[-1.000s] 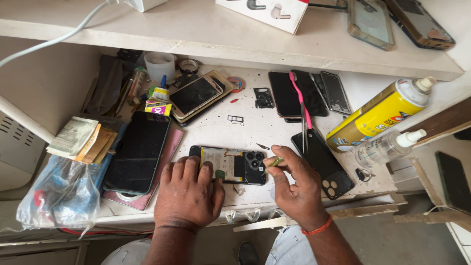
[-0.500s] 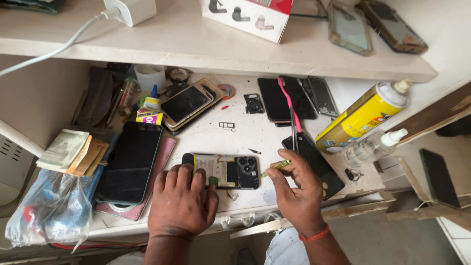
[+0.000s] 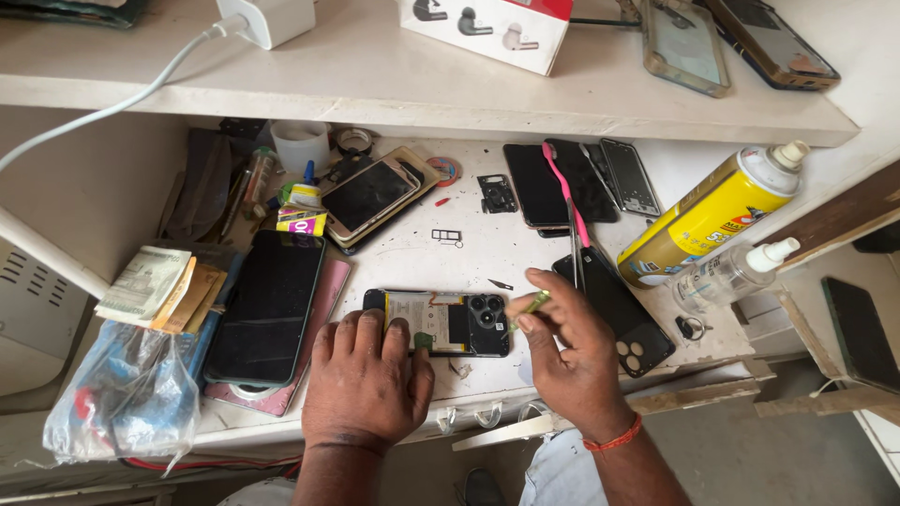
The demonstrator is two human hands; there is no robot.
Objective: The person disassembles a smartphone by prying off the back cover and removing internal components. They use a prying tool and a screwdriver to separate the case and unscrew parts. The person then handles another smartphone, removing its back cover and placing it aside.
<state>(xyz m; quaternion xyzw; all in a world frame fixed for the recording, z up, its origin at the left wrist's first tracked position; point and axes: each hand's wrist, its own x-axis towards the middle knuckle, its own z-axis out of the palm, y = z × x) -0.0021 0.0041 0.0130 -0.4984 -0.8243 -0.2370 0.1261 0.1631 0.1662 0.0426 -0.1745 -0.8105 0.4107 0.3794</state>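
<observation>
- Left hand (image 3: 366, 379) presses flat, fingers spread, on the opened black phone with exposed boards (image 3: 441, 323) lying on the white worktop (image 3: 412, 253).
- Right hand (image 3: 572, 351): fingers pinch a thin green tool (image 3: 530, 305) at the phone's camera end.
- Risk: a slipping tip could gouge the board.

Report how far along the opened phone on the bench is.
Done: the opened phone lies with its back cover off, insides and camera block bare. In hand: the left hand presses it down; the right hand brings a small yellow-green tool to its camera end. Left: it remains uncovered.
</observation>
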